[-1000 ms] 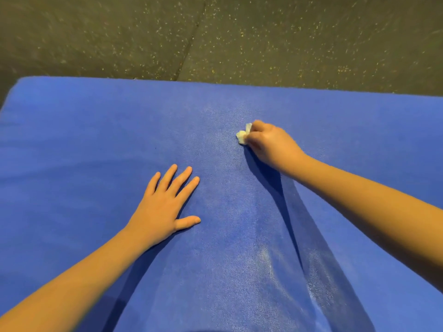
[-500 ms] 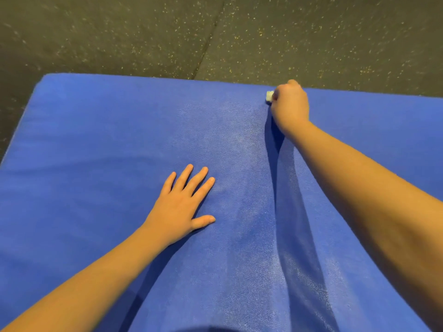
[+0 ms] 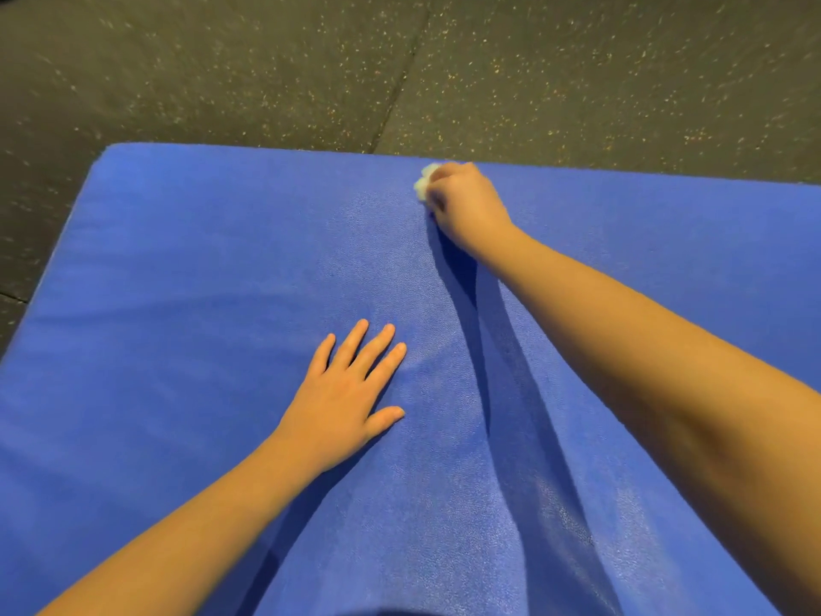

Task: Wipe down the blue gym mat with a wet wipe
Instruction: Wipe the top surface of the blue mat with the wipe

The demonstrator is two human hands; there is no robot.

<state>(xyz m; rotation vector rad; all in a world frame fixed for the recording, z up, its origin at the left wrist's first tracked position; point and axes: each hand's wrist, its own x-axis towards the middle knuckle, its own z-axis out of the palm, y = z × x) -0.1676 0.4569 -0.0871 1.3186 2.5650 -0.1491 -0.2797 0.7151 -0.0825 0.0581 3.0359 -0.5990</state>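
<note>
left hand and right hand are bare; left forearm and right forearm show uncovered to the frame edge.

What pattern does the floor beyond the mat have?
Dark grey floor flecked with small pale specks, with a seam running through it; seen in the head view.

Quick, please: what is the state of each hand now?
Left hand: open, flat on the blue mat.
Right hand: fingers closed around the wet wipe.

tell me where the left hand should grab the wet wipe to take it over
Probably pinch the wet wipe where it pokes out on the far-left side of the right hand, coming from the left: the rest is buried under curled fingers.
</note>
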